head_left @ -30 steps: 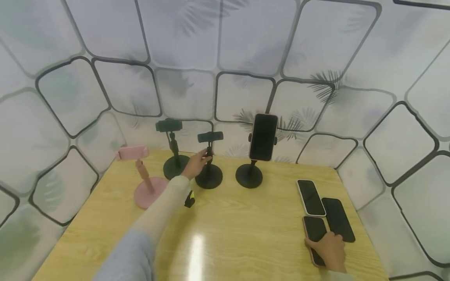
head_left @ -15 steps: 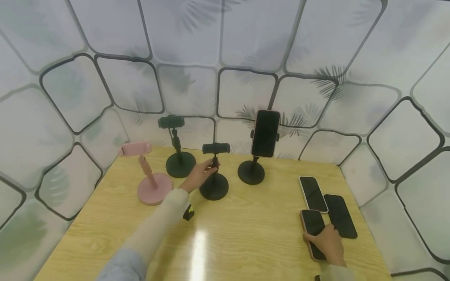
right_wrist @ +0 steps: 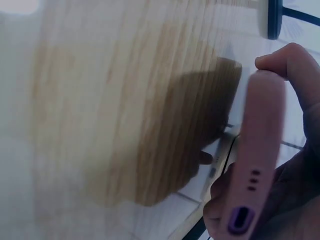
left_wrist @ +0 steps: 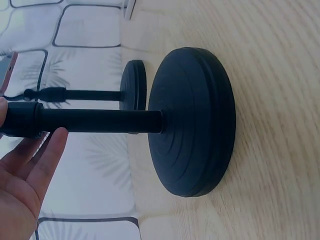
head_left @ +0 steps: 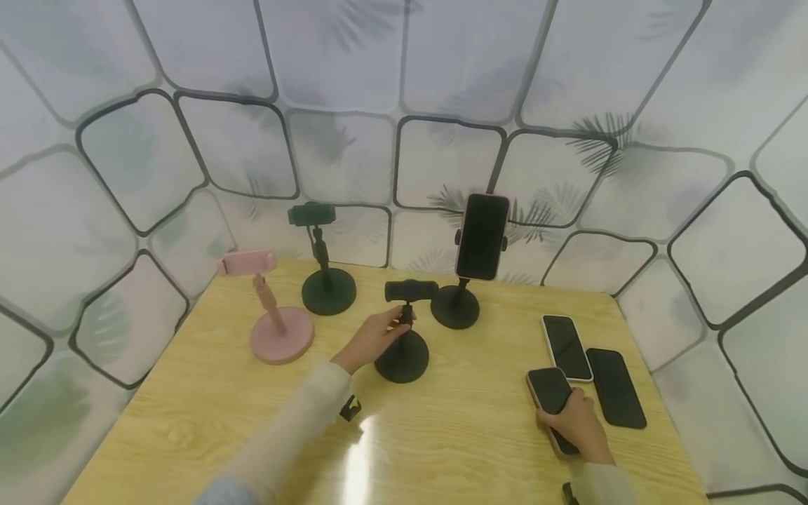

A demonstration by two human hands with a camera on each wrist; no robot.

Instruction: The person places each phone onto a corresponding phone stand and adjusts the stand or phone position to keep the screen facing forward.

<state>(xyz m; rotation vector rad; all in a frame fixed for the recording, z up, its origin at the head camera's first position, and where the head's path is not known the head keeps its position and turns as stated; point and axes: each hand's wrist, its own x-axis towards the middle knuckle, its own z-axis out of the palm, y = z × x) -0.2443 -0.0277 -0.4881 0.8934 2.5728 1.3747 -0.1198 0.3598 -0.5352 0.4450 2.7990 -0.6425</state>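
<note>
Fingers and thumb of my left hand [head_left: 372, 341] grip the stem of a black phone stand [head_left: 412, 290], whose clamp at the top is without a phone. The left wrist view shows its round base [left_wrist: 192, 125] upright over the wood, the fingers on the stem's upper part. At the right, my right hand [head_left: 583, 426] holds a phone in a pink case [head_left: 548, 390] by its sides. Seen from the right wrist, the case's bottom edge [right_wrist: 261, 135] with its charging port faces the camera, and a shadow falls on the table.
Behind stands another black stand [head_left: 456, 308] bearing an upright phone [head_left: 482, 237]. Further left are a dark green stand [head_left: 328, 291] and a pink stand [head_left: 282, 337]. A white-edged phone [head_left: 567, 347] and a black phone [head_left: 616, 388] lie at the right. A patterned wall encloses the table.
My left hand has brought the black stand nearer and to the right, away from the green one. My right hand has taken up the pink-cased phone, shifting it slightly left.
</note>
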